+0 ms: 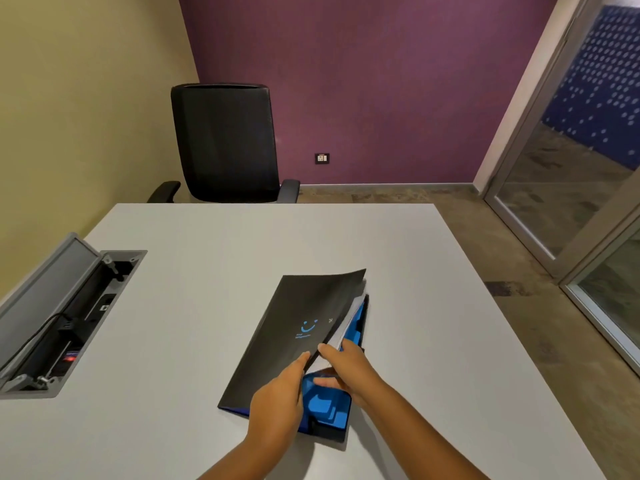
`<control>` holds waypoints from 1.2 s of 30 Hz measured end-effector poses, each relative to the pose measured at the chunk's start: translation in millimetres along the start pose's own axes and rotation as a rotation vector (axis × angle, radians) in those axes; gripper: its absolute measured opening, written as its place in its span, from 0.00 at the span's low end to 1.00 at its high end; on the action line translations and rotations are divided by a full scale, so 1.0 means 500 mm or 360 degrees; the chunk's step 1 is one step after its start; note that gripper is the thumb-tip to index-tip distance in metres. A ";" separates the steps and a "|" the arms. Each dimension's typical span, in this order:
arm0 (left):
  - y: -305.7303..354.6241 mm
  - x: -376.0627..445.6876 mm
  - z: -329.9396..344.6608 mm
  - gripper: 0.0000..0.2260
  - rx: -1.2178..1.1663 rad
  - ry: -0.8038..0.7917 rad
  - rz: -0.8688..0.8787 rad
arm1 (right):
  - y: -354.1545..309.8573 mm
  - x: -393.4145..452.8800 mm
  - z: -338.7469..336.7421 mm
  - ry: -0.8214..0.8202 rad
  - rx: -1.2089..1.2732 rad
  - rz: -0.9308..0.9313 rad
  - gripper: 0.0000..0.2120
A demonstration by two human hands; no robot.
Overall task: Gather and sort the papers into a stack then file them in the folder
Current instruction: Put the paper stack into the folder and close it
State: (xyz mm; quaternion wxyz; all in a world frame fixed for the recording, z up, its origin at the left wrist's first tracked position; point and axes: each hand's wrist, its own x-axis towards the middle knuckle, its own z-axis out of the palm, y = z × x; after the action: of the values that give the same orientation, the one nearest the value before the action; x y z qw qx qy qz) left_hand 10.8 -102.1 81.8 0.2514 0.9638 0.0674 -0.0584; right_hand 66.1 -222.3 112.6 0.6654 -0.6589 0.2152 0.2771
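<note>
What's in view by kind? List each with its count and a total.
Folder: 1
Paper stack inside it: 1
Hands: 2, left, right
Chair: 1
Table: 1
Cable box: 1
Wall socket: 1
Total: 8

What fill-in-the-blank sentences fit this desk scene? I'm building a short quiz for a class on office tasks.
1. The folder's outer cover is ____ with a blue logo.
2. The white papers lie ____ the folder.
3. The folder rests on a white ____.
4. Behind the table stands an empty black ____.

Missing words: black; inside; table; chair
</note>
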 end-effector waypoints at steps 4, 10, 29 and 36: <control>0.002 -0.003 0.000 0.23 0.0008 -0.0102 0.0011 | -0.010 -0.007 -0.004 -0.0181 0.0151 0.0260 0.08; 0.012 -0.010 0.001 0.23 -0.0110 0.0012 -0.0049 | 0.014 -0.009 -0.031 -0.0230 0.0408 0.0512 0.12; 0.033 -0.044 0.074 0.25 0.0350 -0.0729 0.0076 | 0.076 0.028 -0.027 -0.0495 -0.0246 0.0753 0.14; 0.010 -0.051 0.057 0.39 -0.0377 -0.0525 0.0326 | 0.177 0.030 -0.113 -0.0330 -0.0256 0.0664 0.10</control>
State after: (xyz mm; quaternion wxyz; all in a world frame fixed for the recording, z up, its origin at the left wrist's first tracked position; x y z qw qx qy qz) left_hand -15.6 -122.9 63.1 0.3751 0.9067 -0.0664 -0.1811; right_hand 24.1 -279.0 33.5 0.5576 -0.6191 0.2546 0.4909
